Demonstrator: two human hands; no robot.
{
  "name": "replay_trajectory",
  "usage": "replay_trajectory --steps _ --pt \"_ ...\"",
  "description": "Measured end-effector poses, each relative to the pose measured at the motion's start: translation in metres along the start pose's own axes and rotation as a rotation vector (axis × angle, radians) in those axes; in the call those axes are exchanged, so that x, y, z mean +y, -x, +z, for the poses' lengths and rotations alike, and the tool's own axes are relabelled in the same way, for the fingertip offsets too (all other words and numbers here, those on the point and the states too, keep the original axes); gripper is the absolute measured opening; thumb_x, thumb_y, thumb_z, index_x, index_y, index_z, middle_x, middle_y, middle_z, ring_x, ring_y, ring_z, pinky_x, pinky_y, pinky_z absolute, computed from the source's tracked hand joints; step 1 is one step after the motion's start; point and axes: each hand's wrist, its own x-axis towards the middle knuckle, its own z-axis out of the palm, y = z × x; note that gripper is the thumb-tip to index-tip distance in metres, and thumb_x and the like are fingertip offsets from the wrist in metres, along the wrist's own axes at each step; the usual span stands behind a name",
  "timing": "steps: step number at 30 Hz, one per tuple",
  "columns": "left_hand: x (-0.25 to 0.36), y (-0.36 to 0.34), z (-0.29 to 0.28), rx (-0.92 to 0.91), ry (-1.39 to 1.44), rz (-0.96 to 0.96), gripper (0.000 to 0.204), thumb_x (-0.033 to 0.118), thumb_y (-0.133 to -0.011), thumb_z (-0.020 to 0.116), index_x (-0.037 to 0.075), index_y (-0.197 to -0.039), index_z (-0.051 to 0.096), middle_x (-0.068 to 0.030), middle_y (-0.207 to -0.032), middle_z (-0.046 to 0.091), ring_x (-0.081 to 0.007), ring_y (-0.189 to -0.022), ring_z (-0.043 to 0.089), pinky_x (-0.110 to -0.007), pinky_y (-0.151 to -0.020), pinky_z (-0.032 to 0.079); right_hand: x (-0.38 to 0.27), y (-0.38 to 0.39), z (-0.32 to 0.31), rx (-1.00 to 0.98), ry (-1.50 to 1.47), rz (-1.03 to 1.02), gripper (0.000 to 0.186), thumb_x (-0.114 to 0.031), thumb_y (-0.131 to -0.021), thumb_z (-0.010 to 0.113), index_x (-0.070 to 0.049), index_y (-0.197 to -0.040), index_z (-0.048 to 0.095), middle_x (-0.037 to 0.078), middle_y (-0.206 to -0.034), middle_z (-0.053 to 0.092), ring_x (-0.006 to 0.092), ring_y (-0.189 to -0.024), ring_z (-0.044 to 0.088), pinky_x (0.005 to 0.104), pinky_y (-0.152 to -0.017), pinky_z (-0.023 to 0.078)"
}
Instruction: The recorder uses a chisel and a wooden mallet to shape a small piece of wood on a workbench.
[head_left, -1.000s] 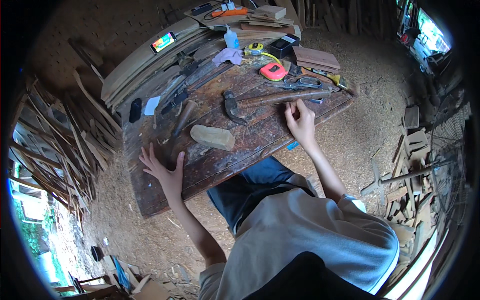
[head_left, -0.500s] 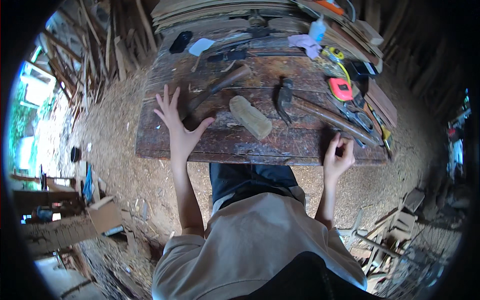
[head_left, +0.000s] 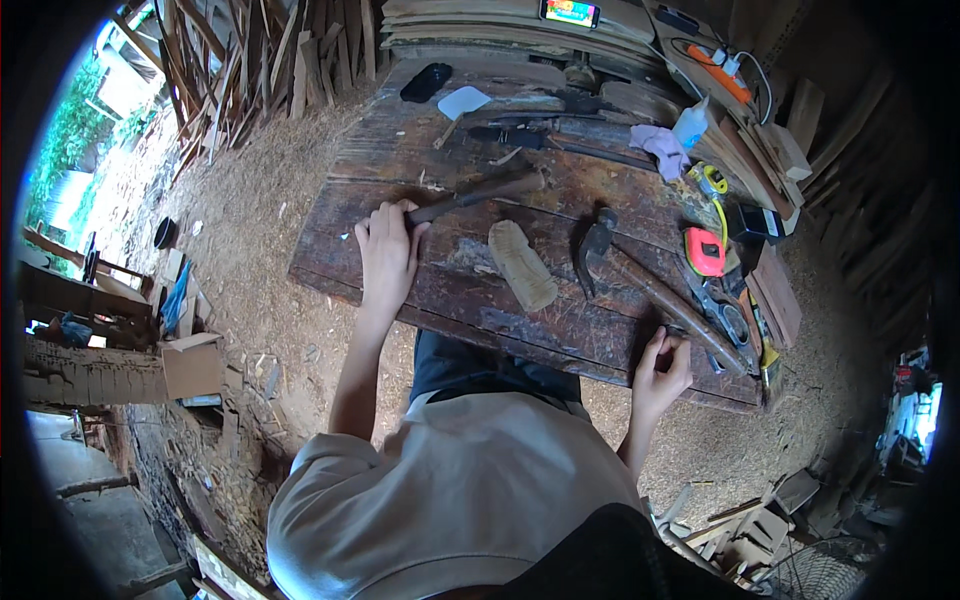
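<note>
My left hand (head_left: 385,255) is closed round the near-left end of a chisel-like tool (head_left: 487,190), which has a dark metal shaft and a brown wooden handle pointing away to the right. My fingers hide that end. At the table's front right edge my right hand (head_left: 661,374) is closed in a pinch; whatever it may hold is hidden. Close beside it lies the wooden handle of a claw hammer (head_left: 665,295), its dark head toward the middle of the table. Between the two tools rests a pale, rounded wooden block (head_left: 522,266).
The worn wooden table (head_left: 470,315) carries a pink-red tape measure (head_left: 704,251), a yellow tape measure (head_left: 710,179), scissors (head_left: 728,318), a purple cloth (head_left: 660,150) and a bottle (head_left: 691,124). Behind are stacked boards, a lit phone (head_left: 570,12) and an orange power strip (head_left: 720,73).
My left hand, spread open before, has closed on the end of the chisel-like tool. My right hand stays pinched by the hammer handle. The whole view has shifted and tilted.
</note>
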Motion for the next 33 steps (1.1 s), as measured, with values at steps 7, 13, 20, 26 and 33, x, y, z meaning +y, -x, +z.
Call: replay_trajectory --steps 7,13,20,26,33 --pt "0.03 0.008 -0.035 0.146 0.223 -0.053 0.028 0.015 -0.085 0.063 0.004 -0.109 0.054 -0.0106 -0.098 0.056 -0.0274 -0.092 0.05 -0.038 -0.085 0.031 -0.012 0.0 -0.011 -0.037 -0.483 -0.053 0.02 -0.014 -0.085 0.066 0.001 -0.081 0.054 0.012 -0.078 0.059 0.0222 -0.073 0.057 0.0352 -0.069 0.046" --pt "0.123 0.026 -0.061 -0.29 0.732 0.22 0.033 0.018 -0.078 0.07 0.011 -0.108 0.058 -0.0089 -0.102 0.056 -0.0278 -0.1 0.052 -0.041 -0.086 0.034 -0.072 -0.012 0.0 -0.404 -1.282 -0.011 0.11 -0.066 -0.067 0.069 0.008 -0.136 0.027 0.03 -0.13 0.042 0.0427 -0.125 0.04 0.0542 -0.103 0.033" --pt "0.121 0.037 -0.029 -0.371 0.825 0.578 0.04 0.034 -0.074 0.073 0.016 -0.108 0.062 -0.0017 -0.111 0.059 -0.0183 -0.107 0.053 -0.038 -0.095 0.034 -0.05 -0.015 -0.033 -0.726 -1.93 -0.222 0.035 -0.037 -0.093 0.055 -0.01 -0.071 0.049 0.004 -0.063 0.055 0.0154 -0.051 0.053 0.031 -0.057 0.044" --pt "0.038 -0.022 -0.003 -0.392 0.378 0.575 0.064 0.043 -0.071 0.073 0.018 -0.127 0.053 -0.0056 -0.138 0.042 -0.0283 -0.123 0.047 -0.055 -0.106 0.028 -0.041 -0.018 -0.071 -0.52 -1.713 -0.123 0.046 -0.032 -0.093 0.057 -0.017 -0.054 0.039 -0.006 -0.038 0.032 0.0064 -0.03 0.025 0.0226 -0.038 0.027" --pt "0.064 0.006 -0.006 -0.21 0.664 0.153 0.047 0.02 -0.067 0.082 0.007 -0.107 0.06 -0.0127 -0.107 0.053 -0.0282 -0.098 0.059 -0.035 -0.081 0.048 -0.056 -0.023 -0.054 -0.382 -1.483 -0.082 0.04 -0.02 -0.092 0.05 -0.016 -0.055 0.036 -0.004 -0.041 0.031 0.009 -0.035 0.022 0.0288 -0.049 0.024"
